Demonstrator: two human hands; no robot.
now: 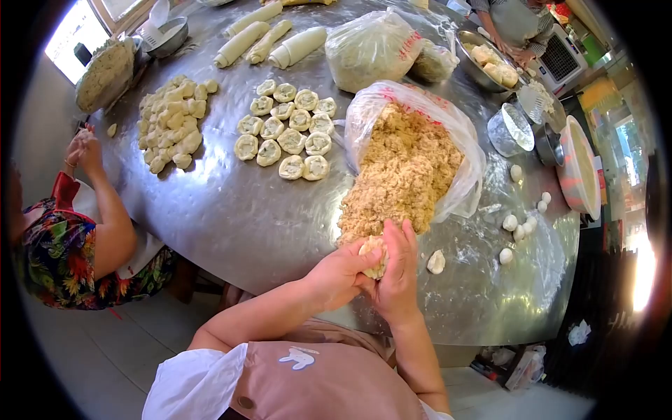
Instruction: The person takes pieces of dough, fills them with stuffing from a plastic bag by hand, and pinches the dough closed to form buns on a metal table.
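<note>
"Where's the dough [374, 259]?"
"Between the left hand [337, 278] and the right hand [396, 283], at the near end of the filling [400, 164]."
"And the fingers?"
"Both hands' are clamped on it."
"Anything close by?"
"A lump [436, 262] on the worktop [266, 224], just right of them."

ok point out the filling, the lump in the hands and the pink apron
Filling [411, 164]: head view, middle of the heap.
Lump [376, 262]: head view, its exposed side.
Pink apron [315, 381]: head view, its front.
</note>
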